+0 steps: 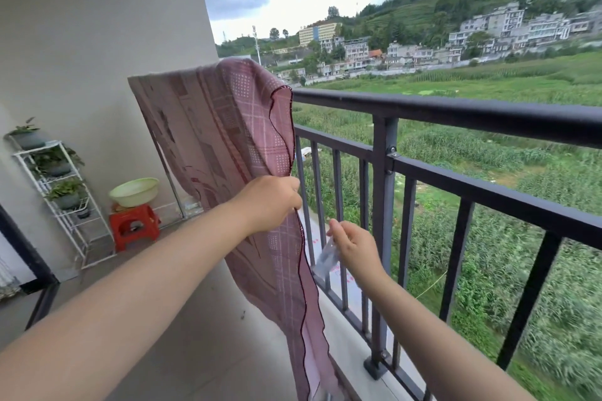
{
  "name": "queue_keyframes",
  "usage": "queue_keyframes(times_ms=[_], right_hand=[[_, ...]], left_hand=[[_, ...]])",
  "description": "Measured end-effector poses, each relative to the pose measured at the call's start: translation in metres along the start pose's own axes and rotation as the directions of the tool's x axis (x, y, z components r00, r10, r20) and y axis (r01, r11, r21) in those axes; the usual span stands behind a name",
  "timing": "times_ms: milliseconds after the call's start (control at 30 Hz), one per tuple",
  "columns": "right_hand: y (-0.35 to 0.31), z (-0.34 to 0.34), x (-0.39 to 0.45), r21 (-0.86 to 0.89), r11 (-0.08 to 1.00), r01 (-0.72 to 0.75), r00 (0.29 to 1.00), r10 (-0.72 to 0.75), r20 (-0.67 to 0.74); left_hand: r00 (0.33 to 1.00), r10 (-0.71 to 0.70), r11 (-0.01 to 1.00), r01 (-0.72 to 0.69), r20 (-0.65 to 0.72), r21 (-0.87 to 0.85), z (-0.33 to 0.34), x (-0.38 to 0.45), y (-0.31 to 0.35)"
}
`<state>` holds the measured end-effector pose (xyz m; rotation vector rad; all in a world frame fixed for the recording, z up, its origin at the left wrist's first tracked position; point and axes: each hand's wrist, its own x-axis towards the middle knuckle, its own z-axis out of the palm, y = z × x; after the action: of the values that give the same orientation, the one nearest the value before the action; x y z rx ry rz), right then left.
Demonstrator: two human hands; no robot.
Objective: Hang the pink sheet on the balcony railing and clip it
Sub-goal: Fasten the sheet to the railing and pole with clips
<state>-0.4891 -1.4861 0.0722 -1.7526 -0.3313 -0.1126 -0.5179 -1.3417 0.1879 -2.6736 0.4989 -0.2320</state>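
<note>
Sheet drapes the rail at centre; left hand pinches its edge, right hand grips a clear clip. Clipping comes next.

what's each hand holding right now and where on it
The left hand pinches the pink sheet at its dark-trimmed side edge, below the railing. The right hand grips a small clear object, blurred, possibly a clip.

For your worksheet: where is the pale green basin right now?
In the head view the pale green basin sits at the left, on a red stool against the wall, just right of the white plant rack and left of the hanging pink sheet.
</note>
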Motion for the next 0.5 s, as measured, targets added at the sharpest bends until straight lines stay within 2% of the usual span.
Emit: queue_keyframes(times_ms=[100, 267, 367, 500], right_hand=[[-0.005, -0.008, 0.001, 0.183, 0.981, -0.056, 0.998, 0.052, 0.023], [-0.006, -0.022, -0.006, 0.253, 0.961, -0.111, 0.983, 0.069, 0.169], [-0.005, -0.028, -0.012, 0.151, 0.986, -0.066, 0.988, 0.043, 0.148], [-0.013, -0.032, -0.015, -0.073, 0.978, 0.194, 0.981, -0.193, 0.018]], left_hand=[[1.000, 0.000, 1.000, 0.000, 0.015, -0.009, -0.001, -0.002, -0.001], [0.999, 0.012, 1.000, -0.011, 0.030, -0.021, -0.002, -0.005, -0.003], [0.999, 0.002, 1.000, -0.002, 0.044, -0.006, -0.001, -0.006, -0.004], [0.999, -0.030, 0.998, 0.028, 0.045, 0.060, -0.003, -0.005, -0.001]])
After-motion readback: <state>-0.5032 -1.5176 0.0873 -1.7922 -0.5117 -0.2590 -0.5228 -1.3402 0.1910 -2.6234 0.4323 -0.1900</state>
